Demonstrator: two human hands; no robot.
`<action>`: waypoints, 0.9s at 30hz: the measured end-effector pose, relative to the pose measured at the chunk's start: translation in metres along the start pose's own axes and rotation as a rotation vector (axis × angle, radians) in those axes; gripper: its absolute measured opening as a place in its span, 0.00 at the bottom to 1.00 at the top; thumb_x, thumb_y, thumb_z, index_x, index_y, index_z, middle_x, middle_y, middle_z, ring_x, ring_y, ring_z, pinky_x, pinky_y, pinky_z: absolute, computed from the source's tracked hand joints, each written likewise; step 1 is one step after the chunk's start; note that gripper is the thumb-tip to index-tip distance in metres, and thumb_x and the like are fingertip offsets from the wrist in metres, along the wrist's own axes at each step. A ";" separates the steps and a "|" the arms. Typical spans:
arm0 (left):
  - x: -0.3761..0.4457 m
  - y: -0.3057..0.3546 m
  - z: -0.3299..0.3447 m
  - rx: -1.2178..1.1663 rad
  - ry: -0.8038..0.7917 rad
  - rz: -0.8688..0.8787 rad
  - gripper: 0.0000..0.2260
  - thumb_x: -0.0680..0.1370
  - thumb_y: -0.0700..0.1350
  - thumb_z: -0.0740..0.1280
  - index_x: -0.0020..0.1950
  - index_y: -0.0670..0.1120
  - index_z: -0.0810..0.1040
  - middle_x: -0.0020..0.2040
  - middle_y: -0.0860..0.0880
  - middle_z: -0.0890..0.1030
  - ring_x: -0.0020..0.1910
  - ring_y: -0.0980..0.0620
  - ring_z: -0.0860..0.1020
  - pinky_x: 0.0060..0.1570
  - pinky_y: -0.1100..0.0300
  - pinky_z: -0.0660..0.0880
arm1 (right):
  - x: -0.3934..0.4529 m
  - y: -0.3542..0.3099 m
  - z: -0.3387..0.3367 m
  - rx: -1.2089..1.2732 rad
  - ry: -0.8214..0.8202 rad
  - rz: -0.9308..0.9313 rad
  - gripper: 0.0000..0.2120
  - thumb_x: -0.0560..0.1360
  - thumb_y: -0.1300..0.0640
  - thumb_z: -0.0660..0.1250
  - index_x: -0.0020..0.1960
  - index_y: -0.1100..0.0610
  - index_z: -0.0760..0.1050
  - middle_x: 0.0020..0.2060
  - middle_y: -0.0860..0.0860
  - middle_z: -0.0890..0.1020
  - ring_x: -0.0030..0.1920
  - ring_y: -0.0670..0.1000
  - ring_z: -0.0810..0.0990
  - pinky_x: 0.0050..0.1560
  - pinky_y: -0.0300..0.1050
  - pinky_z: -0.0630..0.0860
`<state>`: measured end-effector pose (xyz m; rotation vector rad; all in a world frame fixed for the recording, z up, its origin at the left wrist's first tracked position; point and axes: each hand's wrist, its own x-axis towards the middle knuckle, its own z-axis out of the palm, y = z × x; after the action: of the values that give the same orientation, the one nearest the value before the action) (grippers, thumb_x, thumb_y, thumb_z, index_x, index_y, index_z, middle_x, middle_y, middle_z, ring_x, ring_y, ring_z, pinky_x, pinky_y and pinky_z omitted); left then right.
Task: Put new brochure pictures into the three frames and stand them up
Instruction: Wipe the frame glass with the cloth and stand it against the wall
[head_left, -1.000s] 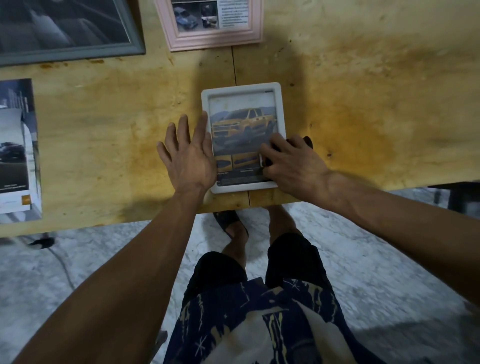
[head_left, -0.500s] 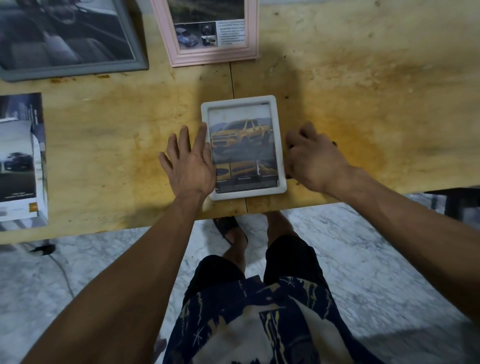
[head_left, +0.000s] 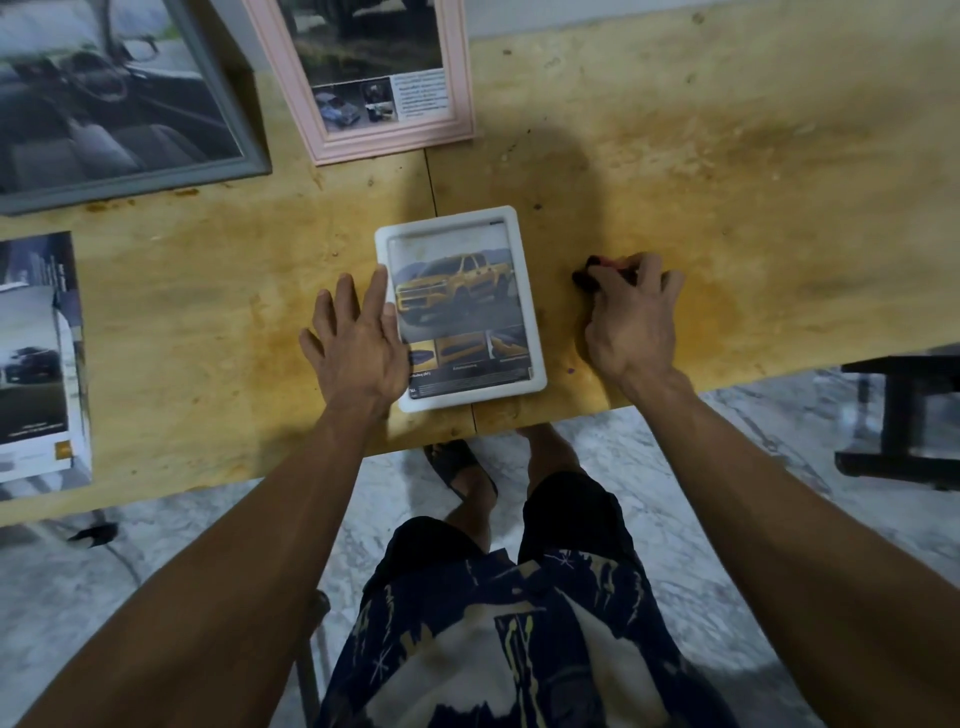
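A small white frame (head_left: 524, 291) lies flat near the table's front edge, showing a yellow pickup brochure picture. My left hand (head_left: 358, 340) rests flat on the table with its fingers straight, the fingertips touching the frame's left rim. My right hand (head_left: 631, 317) lies to the right of the frame, fingers curled round a small dark object (head_left: 584, 275) on the table. A pink frame (head_left: 379, 78) and a grey frame (head_left: 114, 93), each with a picture in it, are at the back left.
A stack of brochures (head_left: 36, 358) lies at the table's left edge. The wooden table (head_left: 727, 182) stretches bare to the right. A dark stool (head_left: 904, 421) stands on the marble floor at right. My legs are below the table edge.
My right hand slid off the white frame to the right with the dark object in its fingers. The left hand stayed at the frame's left rim. The camera tilted so the table sits lower in view.
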<state>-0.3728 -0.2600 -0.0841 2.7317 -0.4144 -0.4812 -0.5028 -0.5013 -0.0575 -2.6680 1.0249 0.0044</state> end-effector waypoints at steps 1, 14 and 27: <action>0.000 0.000 0.000 0.002 -0.006 0.001 0.21 0.86 0.55 0.47 0.80 0.59 0.55 0.81 0.47 0.54 0.80 0.40 0.48 0.73 0.32 0.48 | -0.004 0.001 0.005 -0.040 -0.002 -0.004 0.19 0.78 0.60 0.59 0.67 0.54 0.74 0.61 0.61 0.69 0.55 0.64 0.67 0.46 0.51 0.66; 0.000 0.001 -0.001 0.020 -0.012 0.000 0.22 0.85 0.56 0.47 0.80 0.59 0.54 0.81 0.47 0.54 0.80 0.40 0.49 0.73 0.31 0.50 | -0.010 0.002 0.009 -0.118 -0.088 0.078 0.24 0.78 0.54 0.59 0.74 0.47 0.62 0.67 0.55 0.65 0.60 0.62 0.64 0.51 0.58 0.67; 0.002 0.016 -0.012 -0.238 0.036 -0.188 0.21 0.83 0.50 0.59 0.75 0.47 0.68 0.74 0.43 0.67 0.74 0.39 0.61 0.70 0.39 0.62 | -0.011 -0.058 0.008 0.442 -0.190 0.178 0.20 0.80 0.57 0.59 0.70 0.60 0.67 0.62 0.58 0.76 0.62 0.59 0.74 0.53 0.45 0.66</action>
<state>-0.3700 -0.2722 -0.0681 2.5540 -0.0831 -0.4941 -0.4721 -0.4508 -0.0489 -2.1315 1.0559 0.0596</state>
